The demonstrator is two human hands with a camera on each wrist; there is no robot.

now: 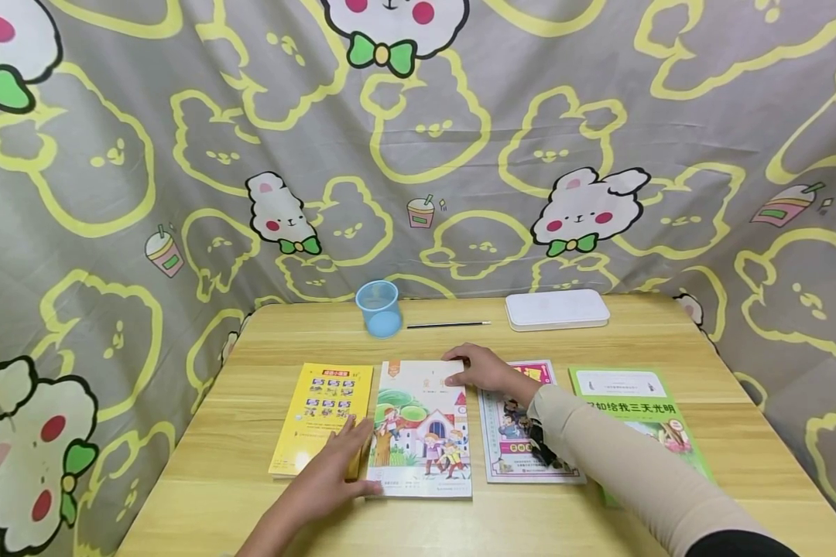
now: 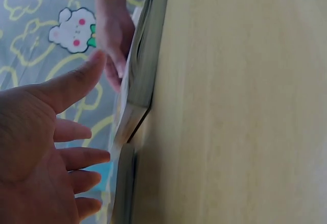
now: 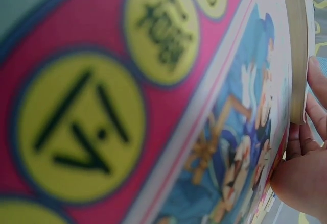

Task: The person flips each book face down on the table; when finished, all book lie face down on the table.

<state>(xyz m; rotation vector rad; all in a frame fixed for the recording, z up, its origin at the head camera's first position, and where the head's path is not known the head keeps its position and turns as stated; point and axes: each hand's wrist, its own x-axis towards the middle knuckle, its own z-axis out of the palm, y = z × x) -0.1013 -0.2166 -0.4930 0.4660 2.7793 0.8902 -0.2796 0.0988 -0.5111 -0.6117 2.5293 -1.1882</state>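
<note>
A white book [image 1: 418,433] with a pink-roofed house and children on its cover lies between both hands. My right hand [image 1: 486,368] grips its upper right corner; in the right wrist view the fingers [image 3: 312,124] bend around the corner by the page edges. At the lower left side my left hand [image 1: 329,478] has its fingers extended, with the thumb by the bottom edge. The left wrist view shows that hand's fingers [image 2: 84,157] spread beside the books. Left of the white book is a yellow book [image 1: 320,425]; right of it lies a pink-bordered book [image 1: 498,464], partly under the right arm.
A green book [image 1: 627,387] sits at the far right, partly covered by the right sleeve [image 1: 599,449]. Along the back of the wooden table [image 1: 209,449] stand a blue cup [image 1: 379,309], a thin dark pencil [image 1: 449,325] and a white case [image 1: 557,309]. A patterned curtain [image 1: 460,116] hangs behind.
</note>
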